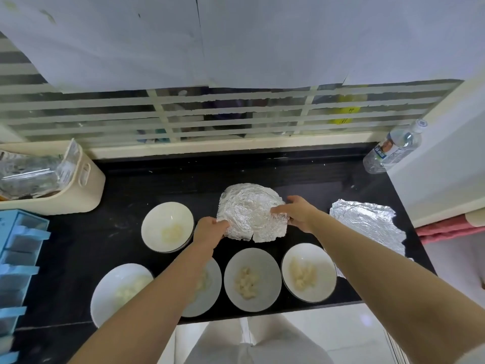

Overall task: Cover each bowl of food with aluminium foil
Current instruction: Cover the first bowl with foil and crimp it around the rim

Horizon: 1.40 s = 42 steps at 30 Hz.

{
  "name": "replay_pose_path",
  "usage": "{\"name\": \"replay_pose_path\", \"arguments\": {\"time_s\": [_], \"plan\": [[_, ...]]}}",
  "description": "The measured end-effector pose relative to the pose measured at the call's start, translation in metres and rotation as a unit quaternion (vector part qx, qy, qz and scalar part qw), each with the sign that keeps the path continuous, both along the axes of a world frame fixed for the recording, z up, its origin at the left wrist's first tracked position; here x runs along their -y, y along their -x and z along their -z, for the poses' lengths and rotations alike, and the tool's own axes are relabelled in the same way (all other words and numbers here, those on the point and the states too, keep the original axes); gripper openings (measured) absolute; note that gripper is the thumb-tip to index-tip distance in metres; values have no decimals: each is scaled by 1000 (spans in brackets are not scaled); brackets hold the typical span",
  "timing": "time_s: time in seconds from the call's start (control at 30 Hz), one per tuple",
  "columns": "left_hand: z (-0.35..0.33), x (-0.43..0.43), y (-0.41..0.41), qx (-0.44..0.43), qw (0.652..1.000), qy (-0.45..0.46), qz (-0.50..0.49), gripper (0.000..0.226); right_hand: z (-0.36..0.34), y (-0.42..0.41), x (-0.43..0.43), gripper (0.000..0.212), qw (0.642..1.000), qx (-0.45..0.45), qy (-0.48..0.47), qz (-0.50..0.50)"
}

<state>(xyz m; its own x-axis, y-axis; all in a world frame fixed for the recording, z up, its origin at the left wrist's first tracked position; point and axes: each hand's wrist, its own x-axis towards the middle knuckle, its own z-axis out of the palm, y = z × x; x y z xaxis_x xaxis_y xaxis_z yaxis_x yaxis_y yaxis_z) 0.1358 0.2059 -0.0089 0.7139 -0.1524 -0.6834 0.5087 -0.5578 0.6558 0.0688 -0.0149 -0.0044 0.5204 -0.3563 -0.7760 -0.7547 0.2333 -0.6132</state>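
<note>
Cream basket of plastic packets at far left; blue moulded tray beside it, water bottle far right

Both forearms are bare to the frame's edge, the left hand and right hand wear no gloves, rings or watch, and pale light-coloured trousers cover the legs below.

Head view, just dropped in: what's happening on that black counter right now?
A person is pressing a crumpled foil sheet over a bowl at the back of the black counter: left hand on its near-left edge, right hand on its right edge. Five other bowls, holding pale food, lie uncovered, such as the back-left bowl and the front-right bowl. Spare foil lies at the right.
</note>
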Motion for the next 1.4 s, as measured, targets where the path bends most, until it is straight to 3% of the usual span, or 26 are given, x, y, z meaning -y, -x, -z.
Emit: {"name": "replay_pose_path", "arguments": {"time_s": [0.07, 0.13, 0.23, 0.33, 0.4, 0.5, 0.57, 0.67, 0.73, 0.83, 1.03, 1.23, 1.4], "plan": [[-3, -2, 0, 22, 998, -26, 56, 27, 0, 0, 3, 90, 1000, 4, 8, -16], [-11, 0, 3, 62, 991, -65, 100, 12, -1, -3, 3, 87, 999, 19, 24, -18], [-17, 8, 11, 202, 963, -125, 124, 55, -2, -7, -1, 83, 998, 29, 57, -28], [-25, 17, 20, 352, 902, -130, 212, 64, -1, -8, -5, 79, 996, 26, 79, -43], [-21, 25, 19, 387, 863, -135, 297, 71, 0, -7, -7, 77, 994, 28, 89, -54], [-11, 36, 15, 380, 816, -166, 402, 92, -3, -7, -8, 74, 990, 31, 119, -74], [-5, 41, 14, 364, 806, -187, 427, 106, -3, -6, -8, 71, 975, 35, 197, -101], [2, 43, 10, 360, 801, -195, 436, 113, -8, -2, -11, 59, 909, 115, 373, -145], [6, 40, 9, 368, 801, -184, 435, 112, -9, -1, -18, 53, 863, 173, 435, -189], [10, 36, 9, 386, 800, -169, 427, 111, -4, -4, -29, 54, 832, 186, 455, -257], [17, 29, 13, 406, 794, -177, 416, 111, 24, -1, -39, 64, 790, 114, 460, -390], [15, 39, 2, 439, 778, -148, 425, 90, 21, -11, -38, 69, 784, 160, 482, -356], [26, 43, 0, 457, 751, -173, 445, 91, 28, -16, -42, 72, 796, 186, 451, -360]]}}
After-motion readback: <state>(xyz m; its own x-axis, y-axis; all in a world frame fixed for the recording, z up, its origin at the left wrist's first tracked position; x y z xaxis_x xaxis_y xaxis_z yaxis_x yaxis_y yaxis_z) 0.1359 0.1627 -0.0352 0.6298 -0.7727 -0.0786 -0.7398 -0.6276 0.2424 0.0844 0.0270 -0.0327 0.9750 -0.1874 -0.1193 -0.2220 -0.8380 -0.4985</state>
